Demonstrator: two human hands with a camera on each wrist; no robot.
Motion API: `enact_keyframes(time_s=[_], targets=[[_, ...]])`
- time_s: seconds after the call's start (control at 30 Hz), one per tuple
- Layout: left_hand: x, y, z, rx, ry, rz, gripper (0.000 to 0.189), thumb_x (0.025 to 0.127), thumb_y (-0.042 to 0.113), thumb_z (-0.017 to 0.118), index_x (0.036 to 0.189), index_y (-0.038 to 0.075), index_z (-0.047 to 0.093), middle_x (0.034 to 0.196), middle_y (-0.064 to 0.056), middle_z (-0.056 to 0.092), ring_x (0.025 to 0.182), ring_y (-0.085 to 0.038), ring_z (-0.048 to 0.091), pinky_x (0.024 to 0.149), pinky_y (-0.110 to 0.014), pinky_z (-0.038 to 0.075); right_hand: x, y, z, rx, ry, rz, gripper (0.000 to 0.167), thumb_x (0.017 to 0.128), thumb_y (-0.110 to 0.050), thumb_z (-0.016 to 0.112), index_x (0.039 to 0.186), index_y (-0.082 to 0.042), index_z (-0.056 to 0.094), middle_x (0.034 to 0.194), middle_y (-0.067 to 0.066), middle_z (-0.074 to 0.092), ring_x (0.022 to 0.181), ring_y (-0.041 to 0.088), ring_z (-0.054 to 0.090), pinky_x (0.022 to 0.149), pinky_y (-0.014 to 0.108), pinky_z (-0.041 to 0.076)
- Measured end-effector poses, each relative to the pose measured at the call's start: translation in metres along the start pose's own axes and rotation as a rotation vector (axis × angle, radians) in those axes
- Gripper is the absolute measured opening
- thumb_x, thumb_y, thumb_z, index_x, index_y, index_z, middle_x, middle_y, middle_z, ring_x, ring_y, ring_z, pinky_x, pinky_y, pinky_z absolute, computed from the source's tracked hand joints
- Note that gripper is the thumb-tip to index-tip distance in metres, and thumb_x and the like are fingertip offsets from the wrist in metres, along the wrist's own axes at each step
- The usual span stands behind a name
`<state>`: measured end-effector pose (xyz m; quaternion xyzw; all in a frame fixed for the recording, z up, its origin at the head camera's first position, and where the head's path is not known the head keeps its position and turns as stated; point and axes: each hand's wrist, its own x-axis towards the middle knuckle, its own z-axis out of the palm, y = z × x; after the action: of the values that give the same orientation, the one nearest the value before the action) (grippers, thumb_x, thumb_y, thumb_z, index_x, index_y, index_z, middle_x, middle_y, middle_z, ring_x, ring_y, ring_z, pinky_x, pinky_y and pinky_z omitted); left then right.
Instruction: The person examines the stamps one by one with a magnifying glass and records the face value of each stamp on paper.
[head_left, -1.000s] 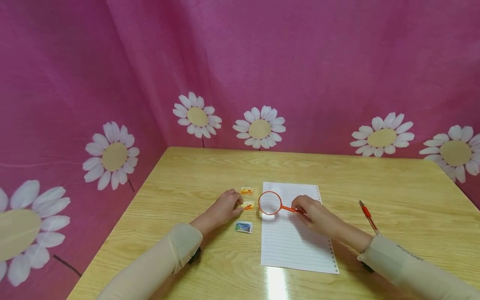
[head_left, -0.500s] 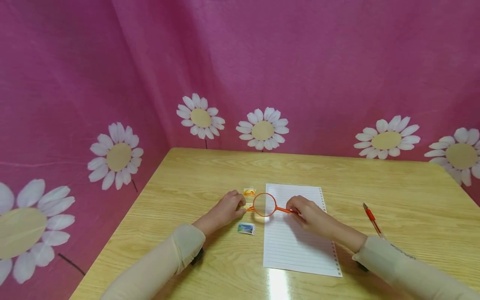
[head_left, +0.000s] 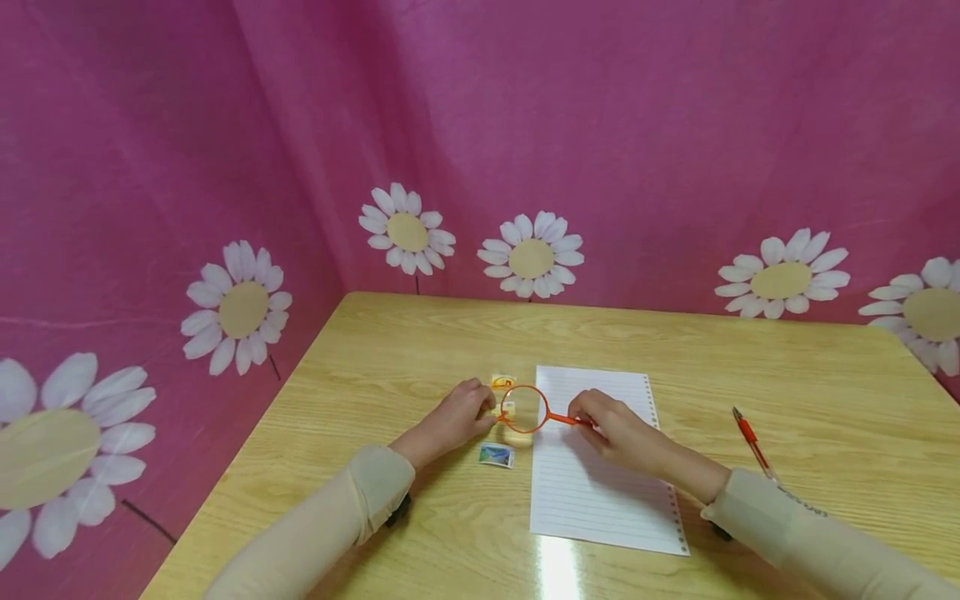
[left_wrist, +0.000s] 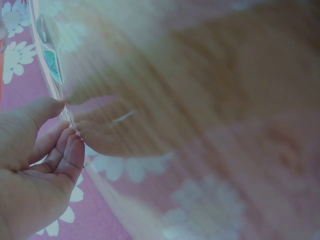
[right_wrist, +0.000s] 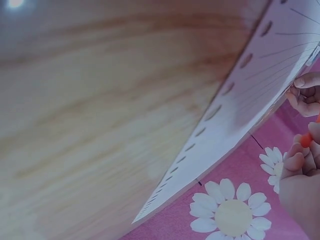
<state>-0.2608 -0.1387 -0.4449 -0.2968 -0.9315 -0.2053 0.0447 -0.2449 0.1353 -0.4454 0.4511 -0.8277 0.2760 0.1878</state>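
Observation:
In the head view, my right hand [head_left: 615, 423] grips the handle of an orange-red magnifying glass [head_left: 562, 418]. Its round lens is held above the table, over the left edge of a lined sheet of paper [head_left: 600, 492] and partly over the middle one of three small stamps. My left hand [head_left: 456, 415] rests fingertips-down at that middle yellow stamp [head_left: 509, 408], which it partly hides. Another yellow-orange stamp [head_left: 503, 382] lies behind it, and a blue-green stamp [head_left: 497, 455] nearer me. In the left wrist view, the thumb and fingers [left_wrist: 70, 155] touch the tabletop, apart from each other.
A red pen [head_left: 752, 439] lies on the wooden table [head_left: 420, 333] right of the paper, partly beside my right sleeve. A pink curtain [head_left: 637, 125] with white daisies hangs behind the table and along its left side.
The magnifying glass in my right hand has moved left, from over the paper to the middle stamp. My left hand has stayed by that stamp. The view has shifted slightly.

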Motion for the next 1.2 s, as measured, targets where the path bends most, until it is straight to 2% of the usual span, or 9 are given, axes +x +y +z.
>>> enact_keyframes(time_s=[0.3, 0.57, 0.9, 1.2], targets=[[-0.0017, 0.0001, -0.0002, -0.016, 0.005, 0.007, 0.015, 0.087, 0.009, 0.071, 0.093, -0.003, 0.064, 0.086, -0.011, 0.057, 0.078, -0.017, 0.049, 0.072, -0.029, 0.047, 0.0006, 0.0000, 0.0009, 0.008, 0.007, -0.030, 0.027, 0.076, 0.013, 0.071, 0.091, -0.005, 0.057, 0.084, 0.002, 0.060, 0.075, 0.008, 0.053, 0.064, 0.022, 0.050], [-0.0009, -0.0024, 0.0017, 0.011, 0.048, 0.046, 0.013, 0.085, 0.007, 0.073, 0.089, -0.001, 0.064, 0.081, -0.008, 0.056, 0.074, -0.015, 0.047, 0.069, -0.025, 0.044, 0.0007, 0.0007, 0.0010, -0.004, 0.007, -0.036, 0.025, 0.078, 0.009, 0.071, 0.092, -0.007, 0.057, 0.083, -0.001, 0.058, 0.075, 0.005, 0.050, 0.066, 0.021, 0.048], [-0.0008, -0.0017, 0.0011, 0.007, 0.036, 0.039, 0.013, 0.085, 0.007, 0.072, 0.089, -0.001, 0.063, 0.081, -0.009, 0.055, 0.075, -0.015, 0.047, 0.069, -0.024, 0.042, 0.0005, 0.0015, 0.0015, -0.001, 0.009, -0.044, 0.023, 0.079, 0.007, 0.071, 0.092, -0.006, 0.057, 0.084, -0.001, 0.058, 0.076, 0.006, 0.051, 0.066, 0.022, 0.049], [-0.0011, -0.0005, -0.0006, -0.018, 0.006, 0.002, 0.013, 0.085, 0.007, 0.071, 0.091, -0.001, 0.063, 0.083, -0.007, 0.054, 0.076, -0.014, 0.044, 0.069, -0.025, 0.041, 0.0011, 0.0003, 0.0011, -0.005, 0.003, -0.037, 0.025, 0.078, 0.009, 0.071, 0.092, -0.006, 0.057, 0.084, -0.001, 0.058, 0.076, 0.005, 0.050, 0.066, 0.022, 0.048]])
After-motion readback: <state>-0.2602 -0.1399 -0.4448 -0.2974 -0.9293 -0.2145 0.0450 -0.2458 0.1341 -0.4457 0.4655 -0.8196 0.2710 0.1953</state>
